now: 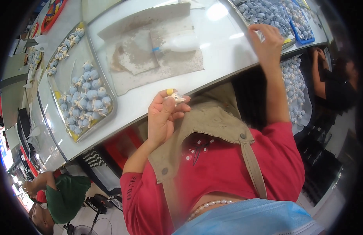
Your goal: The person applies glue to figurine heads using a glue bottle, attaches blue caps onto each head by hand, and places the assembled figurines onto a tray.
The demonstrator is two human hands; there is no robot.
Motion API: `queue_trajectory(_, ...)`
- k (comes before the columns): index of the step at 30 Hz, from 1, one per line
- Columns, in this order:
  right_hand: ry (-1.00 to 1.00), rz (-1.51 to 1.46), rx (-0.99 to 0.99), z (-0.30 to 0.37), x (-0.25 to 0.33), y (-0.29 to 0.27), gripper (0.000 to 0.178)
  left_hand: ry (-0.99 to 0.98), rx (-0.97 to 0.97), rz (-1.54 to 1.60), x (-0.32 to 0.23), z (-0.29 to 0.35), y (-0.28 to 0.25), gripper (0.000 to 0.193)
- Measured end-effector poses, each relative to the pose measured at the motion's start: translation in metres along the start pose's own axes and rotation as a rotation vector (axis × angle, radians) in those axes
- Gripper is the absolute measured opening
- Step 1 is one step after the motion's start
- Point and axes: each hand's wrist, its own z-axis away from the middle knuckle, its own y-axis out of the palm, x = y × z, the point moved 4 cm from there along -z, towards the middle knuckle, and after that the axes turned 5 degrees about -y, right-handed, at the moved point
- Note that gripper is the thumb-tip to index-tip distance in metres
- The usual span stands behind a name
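Pinching small pale piece (176, 98) between left hand (162, 117) fingertips (170, 92)

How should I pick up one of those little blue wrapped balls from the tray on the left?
Pinch a blue wrapped ball by the pale twisted tuft sticking out of it, coming from above. They lie packed together in the metal tray, so the round sides are probably hard to reach.

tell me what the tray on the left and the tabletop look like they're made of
The tray looks like metal with a dull silvery finish: thin raised rim, soft grey sheen. The tabletop looks like a smooth, glossy white surface, possibly laminate or coated metal, since it mirrors bright lights.
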Motion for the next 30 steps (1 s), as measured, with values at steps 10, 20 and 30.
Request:
queue_trajectory(10, 0.129, -0.333, 0.107, -0.008, -0.072, 0.003, 0.013, -0.02, 0.016, -0.055, 0.012, -0.005, 0.033, 0.026)
queue_trajectory(20, 0.335, -1.285, 0.323, 0.048, 0.062, 0.001, 0.02, 0.004, -0.057, -0.119, 0.018, -0.008, 0.034, 0.038)
queue_trajectory(30, 0.104, -1.205, 0.371, 0.046, 0.134, 0.004, 0.034, 0.093, -0.018, -0.009, 0.01, 0.006, 0.016, 0.048)
